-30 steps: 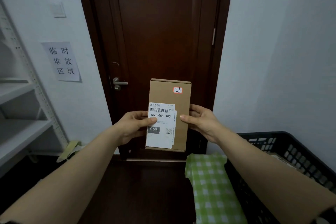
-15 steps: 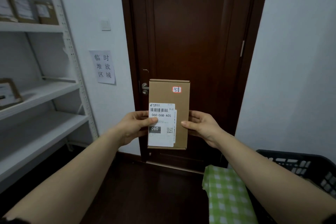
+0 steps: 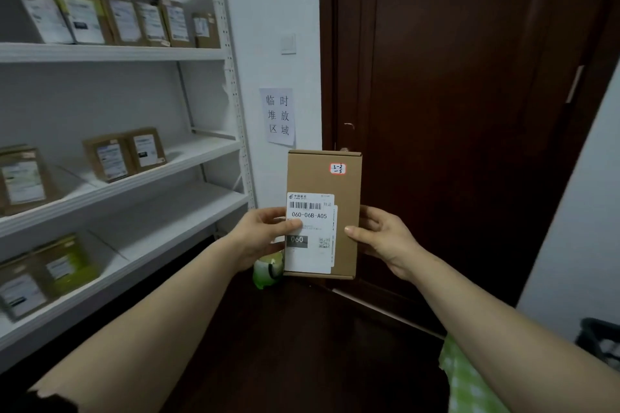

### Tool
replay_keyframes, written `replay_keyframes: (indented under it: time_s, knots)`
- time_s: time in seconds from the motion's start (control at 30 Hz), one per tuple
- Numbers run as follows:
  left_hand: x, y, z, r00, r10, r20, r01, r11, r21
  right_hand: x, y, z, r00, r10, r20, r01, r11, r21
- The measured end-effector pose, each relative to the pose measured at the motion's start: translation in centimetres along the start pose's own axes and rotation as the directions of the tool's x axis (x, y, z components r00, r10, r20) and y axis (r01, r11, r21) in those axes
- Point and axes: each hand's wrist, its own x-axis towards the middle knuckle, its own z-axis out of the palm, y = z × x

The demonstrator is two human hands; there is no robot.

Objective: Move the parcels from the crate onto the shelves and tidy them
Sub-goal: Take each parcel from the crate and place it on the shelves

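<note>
Holding the parcel: both hands grasp an upright cardboard parcel in mid-air before a dark door, clear of crate and shelving alike.
Left hand: the left hand has its fingers wrapped behind the box's left edge, and its thumb presses flat on the shipping label.
Right hand: the right hand has its fingers curled behind the right edge, with the thumb laid on the front face just beside the label.
Markings: the white label carries a barcode, the code "060-06B-A05" and a dark block reading "060". A red-edged sticker near the top right corner is handwritten "3-2-5".
Checked cloth: a green-and-white checked cloth shows at the lower right.
Crate: only a corner of the black crate shows at the right edge, well apart from the parcel. Its contents cannot be made out.
Floor: a small green-and-white object lies near the foot of the shelving, partly hidden by the left hand and the box. What it is cannot be told.
Shelves: white metal shelves fill the left side.
Shelved parcels: a row of labelled boxes stands on an upper tier, a leaning pair sits one tier down, and blurred packets sit lower still.
Wall: a paper notice in Chinese characters hangs beside the shelving, below a light switch.
Door: the dark brown wooden door stands closed behind the parcel.
</note>
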Motion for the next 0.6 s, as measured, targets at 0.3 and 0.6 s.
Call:
replay_keyframes:
  time_s: [0.3, 0.6]
  knots:
    - [-1.6, -0.6, -7.9, 0.993, 0.037, -0.110, -0.045, 0.997, -0.065, 2.3, -0.3, 8.6, 0.998, 0.010, 0.060, -0.006, 0.998, -0.067]
    - [-4.7, -0.6, -22.6, 0.944, 0.076, -0.320, -0.097, 0.994, -0.049, 6.4, 0.2, 25.0, 0.983, 0.030, 0.182, -0.023, 0.999, -0.043]
